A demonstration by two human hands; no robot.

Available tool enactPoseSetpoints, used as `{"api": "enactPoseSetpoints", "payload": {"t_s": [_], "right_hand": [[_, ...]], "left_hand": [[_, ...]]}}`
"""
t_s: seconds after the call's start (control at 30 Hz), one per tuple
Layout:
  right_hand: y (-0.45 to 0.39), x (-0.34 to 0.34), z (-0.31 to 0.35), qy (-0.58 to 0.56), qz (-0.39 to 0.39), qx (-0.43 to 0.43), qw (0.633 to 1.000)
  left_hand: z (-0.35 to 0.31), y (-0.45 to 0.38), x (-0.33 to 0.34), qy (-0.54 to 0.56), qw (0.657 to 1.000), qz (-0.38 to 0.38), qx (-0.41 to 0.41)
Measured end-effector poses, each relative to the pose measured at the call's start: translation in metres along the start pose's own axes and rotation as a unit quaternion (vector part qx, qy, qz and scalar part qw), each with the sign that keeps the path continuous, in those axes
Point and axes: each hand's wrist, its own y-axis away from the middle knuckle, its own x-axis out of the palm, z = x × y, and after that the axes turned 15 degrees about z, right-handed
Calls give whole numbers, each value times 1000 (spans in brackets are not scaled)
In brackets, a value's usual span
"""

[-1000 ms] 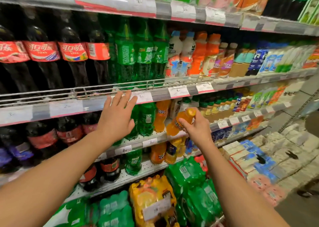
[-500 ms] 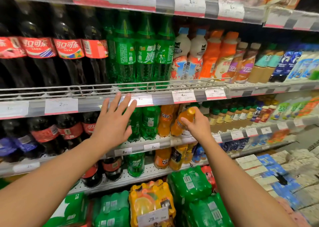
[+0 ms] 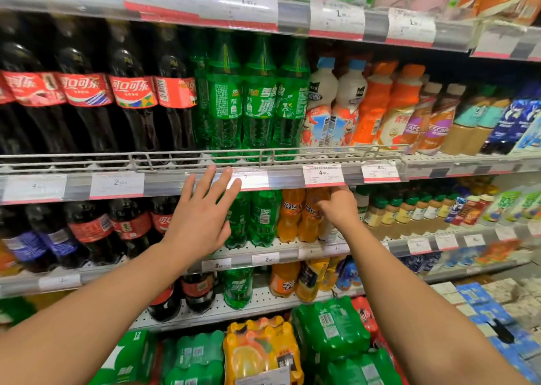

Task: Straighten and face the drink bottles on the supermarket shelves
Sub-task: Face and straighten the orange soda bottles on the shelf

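Right hand (image 3: 336,209) apparently gripping orange bottle (image 3: 311,218), left hand (image 3: 202,218) spread

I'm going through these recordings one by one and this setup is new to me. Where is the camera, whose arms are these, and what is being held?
There is no machine here. A person wears a wide-angle camera on the head, looking forward and down, so the two bare arms reaching in from below are their own. In front of them are supermarket shelves stocked with drinks.

The left hand is spread open with straight fingers, raised in front of the small green bottles; I cannot tell if it touches anything. The right hand grips the top of an orange soda bottle standing on the middle shelf beside another like it. Above stand big cola bottles and big green bottles; multipacks sit at the bottom.
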Motion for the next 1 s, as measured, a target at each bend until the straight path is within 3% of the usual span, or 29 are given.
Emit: {"api": "enactPoseSetpoints", "payload": {"t_s": [0.4,0.73,1.0], "right_hand": [[-16,0,1,-77,18,90,993],[-4,4,-6,31,-1,-3,1000],[38,20,-3,11,-62,-32,997]], "left_hand": [[-9,0,-9,2,1000,11,-15],[-6,2,-11,21,1000,21,-7],[1,9,-17,45,998,52,14]]}}
